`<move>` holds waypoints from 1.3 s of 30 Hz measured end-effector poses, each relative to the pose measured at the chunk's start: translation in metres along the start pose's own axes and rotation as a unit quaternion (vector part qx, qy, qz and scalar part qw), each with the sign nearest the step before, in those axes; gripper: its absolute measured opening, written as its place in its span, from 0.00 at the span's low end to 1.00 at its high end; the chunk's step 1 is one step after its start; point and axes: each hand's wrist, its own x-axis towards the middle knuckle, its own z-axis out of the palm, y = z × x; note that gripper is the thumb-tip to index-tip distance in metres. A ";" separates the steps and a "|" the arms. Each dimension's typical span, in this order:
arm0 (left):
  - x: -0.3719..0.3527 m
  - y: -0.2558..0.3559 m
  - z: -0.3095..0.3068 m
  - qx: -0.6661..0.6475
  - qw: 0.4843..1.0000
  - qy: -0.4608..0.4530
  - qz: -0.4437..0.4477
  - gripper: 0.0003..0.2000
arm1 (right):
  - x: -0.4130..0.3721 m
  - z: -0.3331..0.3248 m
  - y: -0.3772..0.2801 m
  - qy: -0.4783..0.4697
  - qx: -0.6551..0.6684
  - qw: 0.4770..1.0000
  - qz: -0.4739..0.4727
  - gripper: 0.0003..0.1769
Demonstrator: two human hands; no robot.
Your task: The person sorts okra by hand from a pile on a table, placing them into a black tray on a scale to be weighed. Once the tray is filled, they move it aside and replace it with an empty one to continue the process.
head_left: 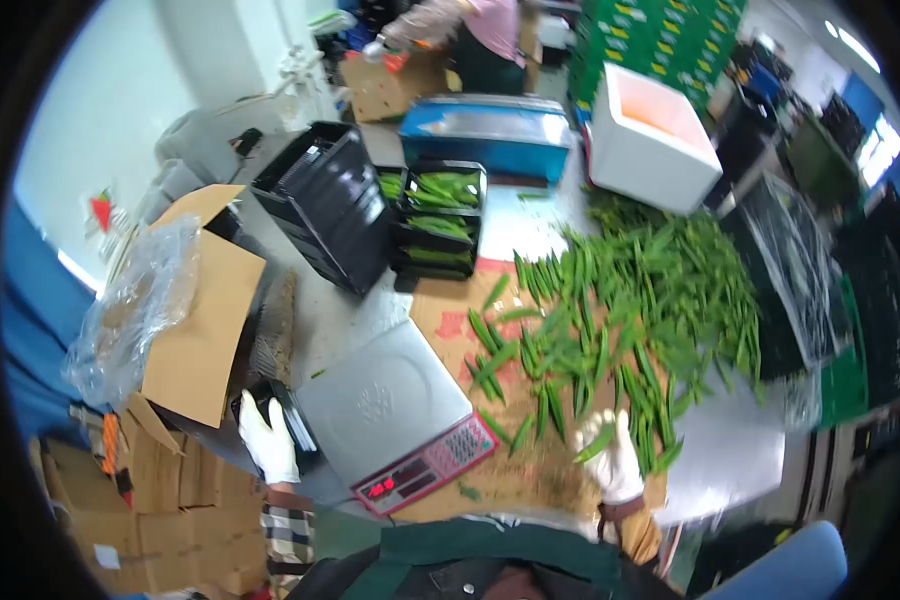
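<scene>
My left hand (268, 440), in a white glove, is at a black tray (300, 428) left of the scale. Its thumb and fingers are stretched and apart over the dark plastic; whether it grips the tray's edge is hard to see. In a white glove too, my right hand (615, 468) is closed around a green pod (596, 443) at the near side of the loose green pods (660, 290). Between the hands sits a digital scale (385, 400) with a bare metal plate and lit red digits.
Black trays filled with green pods (440, 225) stand behind the scale, beside a tall stack of black trays (325, 210). Farther back are a blue bin (487, 135) and a white foam box (653, 140). An open carton (205, 320) stands left. Another person (490, 35) works behind.
</scene>
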 end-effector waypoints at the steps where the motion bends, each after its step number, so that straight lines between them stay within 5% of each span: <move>1: -0.018 -0.027 0.010 0.005 0.999 -0.047 -0.027 0.25 | -0.004 -0.003 0.001 -0.018 0.011 1.000 0.022 0.17; 3: -0.057 -0.105 0.050 -0.152 0.970 -0.175 -0.078 0.20 | -0.010 -0.011 0.005 0.017 0.018 0.998 0.056 0.17; 6: -0.082 -0.062 0.031 0.104 0.986 -0.076 0.102 0.18 | -0.024 -0.014 0.020 0.081 -0.025 0.992 0.092 0.18; 10: -0.059 -0.083 0.047 -0.149 0.969 -0.178 -0.090 0.20 | -0.045 -0.043 0.047 0.146 -0.098 0.975 0.137 0.18; 15: -0.027 -0.119 0.073 -0.218 0.935 -0.214 -0.183 0.18 | -0.081 -0.043 0.061 0.096 -0.141 0.953 0.249 0.16; 17: -0.022 -0.140 0.081 -0.264 0.928 -0.166 -0.203 0.12 | -0.089 -0.037 0.054 0.074 -0.182 0.948 0.249 0.14; 20: -0.019 -0.141 0.077 -0.417 0.842 -0.078 -0.333 0.11 | -0.095 -0.042 0.045 0.066 -0.220 0.950 0.210 0.12; 21: -0.013 -0.139 0.066 -0.386 0.859 -0.065 -0.329 0.13 | -0.094 -0.045 0.042 0.067 -0.229 0.952 0.190 0.11; 23: -0.006 -0.133 0.047 -0.274 0.945 0.028 -0.176 0.15 | -0.093 -0.058 0.034 0.093 -0.289 0.943 0.134 0.12; 26: -0.035 -0.032 0.009 -0.224 0.972 0.072 -0.025 0.15 | -0.091 -0.082 0.017 0.115 -0.396 0.909 0.050 0.12; 27: -0.046 -0.011 0.005 -0.199 0.976 0.079 0.033 0.15 | -0.091 -0.085 0.013 0.145 -0.446 0.883 0.023 0.10; 29: -0.087 0.065 -0.014 -0.235 0.970 -0.065 -0.025 0.13 | -0.085 -0.114 0.009 0.127 -0.524 0.840 -0.055 0.11; 30: -0.091 0.046 0.003 -0.191 0.969 -0.096 0.122 0.11 | -0.086 -0.121 0.004 0.145 -0.585 0.794 -0.075 0.15; 31: -0.099 0.051 0.006 -0.174 0.958 -0.186 0.130 0.09 | -0.088 -0.125 -0.003 0.155 -0.626 0.760 -0.085 0.17; 33: -0.110 0.054 0.007 -0.056 0.940 -0.229 0.247 0.07 | -0.095 -0.134 -0.017 0.178 -0.700 0.684 -0.104 0.20; 37: -0.121 0.077 0.000 -0.232 0.946 -0.210 0.089 0.12 | -0.106 -0.161 -0.034 0.271 -0.752 0.581 -0.154 0.24; 39: -0.121 0.092 -0.006 -0.206 0.950 -0.195 0.132 0.13 | -0.105 -0.176 -0.044 0.265 -0.788 0.503 -0.237 0.23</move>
